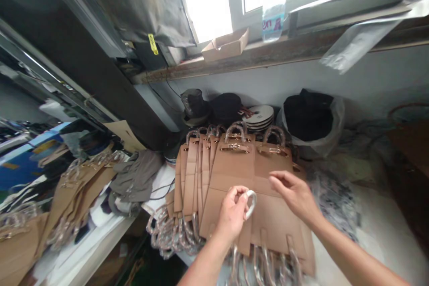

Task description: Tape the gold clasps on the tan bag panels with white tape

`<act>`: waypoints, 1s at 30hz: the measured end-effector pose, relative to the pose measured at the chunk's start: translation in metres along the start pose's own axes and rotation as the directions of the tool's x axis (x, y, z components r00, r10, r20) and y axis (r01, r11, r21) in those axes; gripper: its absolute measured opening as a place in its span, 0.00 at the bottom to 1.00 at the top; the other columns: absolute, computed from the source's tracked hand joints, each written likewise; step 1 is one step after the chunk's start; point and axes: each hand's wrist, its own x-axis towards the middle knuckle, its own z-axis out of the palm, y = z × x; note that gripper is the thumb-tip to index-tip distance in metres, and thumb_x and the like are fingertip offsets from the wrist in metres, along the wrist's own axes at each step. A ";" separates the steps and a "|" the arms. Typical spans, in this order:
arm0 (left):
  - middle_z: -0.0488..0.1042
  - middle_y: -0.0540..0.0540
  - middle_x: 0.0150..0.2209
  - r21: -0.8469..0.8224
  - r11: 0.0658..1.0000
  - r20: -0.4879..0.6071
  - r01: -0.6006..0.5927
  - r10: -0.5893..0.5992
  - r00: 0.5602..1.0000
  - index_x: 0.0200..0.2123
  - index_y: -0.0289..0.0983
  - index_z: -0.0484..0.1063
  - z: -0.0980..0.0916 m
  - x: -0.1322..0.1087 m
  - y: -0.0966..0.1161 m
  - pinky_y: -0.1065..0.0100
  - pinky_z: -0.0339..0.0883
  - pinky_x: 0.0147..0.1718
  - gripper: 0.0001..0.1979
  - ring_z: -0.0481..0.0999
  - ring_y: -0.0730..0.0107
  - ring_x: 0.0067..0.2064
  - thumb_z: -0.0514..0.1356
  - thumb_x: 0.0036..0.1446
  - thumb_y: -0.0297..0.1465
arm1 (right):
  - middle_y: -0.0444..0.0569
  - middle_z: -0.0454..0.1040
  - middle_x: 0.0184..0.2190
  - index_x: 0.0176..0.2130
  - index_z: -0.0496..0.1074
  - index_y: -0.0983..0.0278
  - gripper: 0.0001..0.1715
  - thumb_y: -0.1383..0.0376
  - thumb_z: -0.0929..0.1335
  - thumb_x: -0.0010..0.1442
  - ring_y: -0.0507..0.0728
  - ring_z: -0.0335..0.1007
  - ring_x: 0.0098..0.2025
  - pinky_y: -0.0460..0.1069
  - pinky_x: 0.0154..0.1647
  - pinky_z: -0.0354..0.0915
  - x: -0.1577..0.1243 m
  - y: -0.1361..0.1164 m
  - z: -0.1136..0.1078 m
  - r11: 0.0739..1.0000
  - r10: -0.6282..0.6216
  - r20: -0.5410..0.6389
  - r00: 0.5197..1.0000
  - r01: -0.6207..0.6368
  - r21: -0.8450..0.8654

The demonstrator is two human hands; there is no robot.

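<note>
My left hand (233, 212) is closed on a plastic-wrapped curved handle (250, 203), held just above a spread of flat tan leather bag panels (234, 165). My right hand (293, 194) hovers to the right of it with fingers loosely spread, holding nothing, over the top panel. The panels overlap like a fan; each carries wrapped handles and gold hardware (234, 147) at the far end. More wrapped handles (167, 232) hang off the near edge of the stack.
Another heap of tan panels with handles (77, 187) lies on the left. Grey cloth (136, 178) sits between the heaps. Black hats, plates (259, 116) and a bag of dark material (310, 118) line the wall. A small cardboard box (226, 44) rests on the sill.
</note>
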 end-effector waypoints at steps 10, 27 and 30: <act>0.72 0.42 0.44 0.393 0.831 0.129 -0.394 0.374 0.918 0.52 0.40 0.75 0.012 -0.034 0.019 0.61 0.68 0.50 0.16 0.74 0.63 0.47 0.51 0.69 0.30 | 0.44 0.74 0.23 0.28 0.75 0.63 0.18 0.52 0.70 0.58 0.55 0.69 0.29 0.48 0.33 0.64 -0.046 -0.044 0.035 0.958 0.163 0.261 0.951 -0.216 0.187; 0.64 0.55 0.21 -0.066 0.998 0.095 0.024 -0.017 0.995 0.33 0.39 0.69 -0.004 0.026 0.009 0.73 0.52 0.21 0.08 0.59 0.76 0.21 0.59 0.59 0.38 | 0.44 0.68 0.24 0.27 0.70 0.62 0.18 0.53 0.69 0.61 0.54 0.62 0.28 0.48 0.29 0.59 -0.013 -0.054 0.044 0.994 0.016 0.262 0.965 -0.043 0.096; 0.59 0.59 0.18 -0.250 0.942 0.077 0.223 -0.210 0.975 0.32 0.40 0.64 -0.013 0.046 0.000 0.75 0.41 0.17 0.11 0.51 0.78 0.18 0.60 0.56 0.40 | 0.44 0.69 0.24 0.28 0.70 0.62 0.17 0.52 0.69 0.62 0.53 0.63 0.27 0.47 0.30 0.60 0.014 -0.071 0.049 0.992 -0.014 0.338 0.941 -0.031 0.125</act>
